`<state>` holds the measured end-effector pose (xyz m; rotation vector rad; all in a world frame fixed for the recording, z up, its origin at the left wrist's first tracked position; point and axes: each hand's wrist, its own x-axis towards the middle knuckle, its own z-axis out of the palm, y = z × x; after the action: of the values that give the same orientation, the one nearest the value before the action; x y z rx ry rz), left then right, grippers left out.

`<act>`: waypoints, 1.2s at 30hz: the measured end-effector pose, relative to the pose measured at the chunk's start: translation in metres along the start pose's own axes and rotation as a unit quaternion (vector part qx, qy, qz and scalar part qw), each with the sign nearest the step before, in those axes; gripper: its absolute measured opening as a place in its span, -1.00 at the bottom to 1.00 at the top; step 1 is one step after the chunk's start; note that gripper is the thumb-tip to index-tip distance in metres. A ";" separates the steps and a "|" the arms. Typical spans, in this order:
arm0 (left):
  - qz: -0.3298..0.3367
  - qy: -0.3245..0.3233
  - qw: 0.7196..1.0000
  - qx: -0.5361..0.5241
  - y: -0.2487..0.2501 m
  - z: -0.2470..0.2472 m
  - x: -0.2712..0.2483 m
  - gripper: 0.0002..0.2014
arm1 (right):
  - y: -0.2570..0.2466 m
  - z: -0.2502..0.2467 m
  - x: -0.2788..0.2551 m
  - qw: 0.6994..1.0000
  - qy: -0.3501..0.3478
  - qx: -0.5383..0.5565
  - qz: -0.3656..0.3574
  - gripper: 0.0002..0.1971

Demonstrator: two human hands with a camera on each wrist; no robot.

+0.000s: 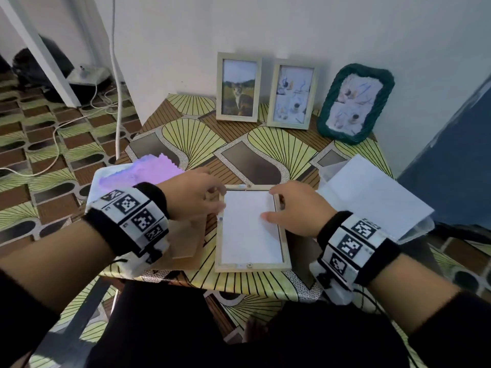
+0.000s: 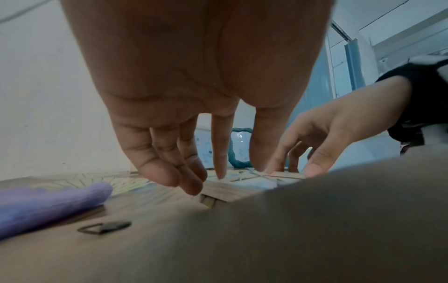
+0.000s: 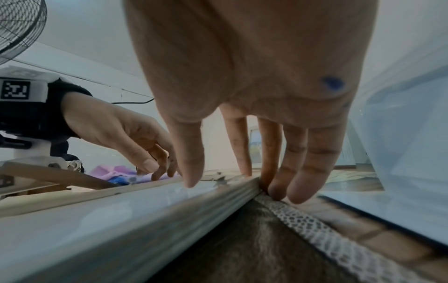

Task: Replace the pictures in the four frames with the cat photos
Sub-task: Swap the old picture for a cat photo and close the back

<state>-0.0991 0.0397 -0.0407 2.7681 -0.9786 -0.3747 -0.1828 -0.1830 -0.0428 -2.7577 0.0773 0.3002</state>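
A light wooden frame [image 1: 252, 267] lies face down on the table in front of me, with a white sheet [image 1: 249, 229] inside it, blank side up. My left hand [image 1: 218, 197] touches the frame's upper left corner with straight thumb and index fingertips [image 2: 220, 172]. My right hand [image 1: 273, 205] straddles the right rail [image 3: 194, 210]: the thumb presses the sheet [image 3: 97, 220], the other fingers [image 3: 276, 189] lie outside the rail. The frame's brown backing board [image 1: 188, 243] lies under my left wrist. Against the wall stand a cat-photo frame [image 1: 237, 87], an abstract-picture frame [image 1: 292, 94] and a green woven frame [image 1: 354, 103].
A purple cloth [image 1: 148, 171] lies on a white container at the left. A clear plastic box with white sheets [image 1: 372, 197] sits at the right, close to my right hand. The patterned table [image 1: 202, 139] meets the wall behind; a white cable [image 1: 117, 102] hangs at the left.
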 end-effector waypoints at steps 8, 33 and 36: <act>-0.039 -0.004 0.997 0.064 0.016 0.015 0.006 -0.58 | 0.000 0.003 0.008 0.998 -0.040 -0.041 -0.003 -0.47; -0.078 0.024 0.995 0.054 0.020 0.012 0.019 -0.57 | -0.001 -0.002 0.015 0.998 -0.028 -0.061 0.004 -0.30; -0.080 0.022 0.996 0.040 0.018 0.013 0.020 -0.58 | -0.001 -0.001 0.017 0.998 -0.026 -0.062 0.005 -0.28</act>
<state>-0.0984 0.0116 -0.0516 2.9227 -0.7815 -0.3024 -0.1664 -0.1832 -0.0449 -2.8706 0.0614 0.3906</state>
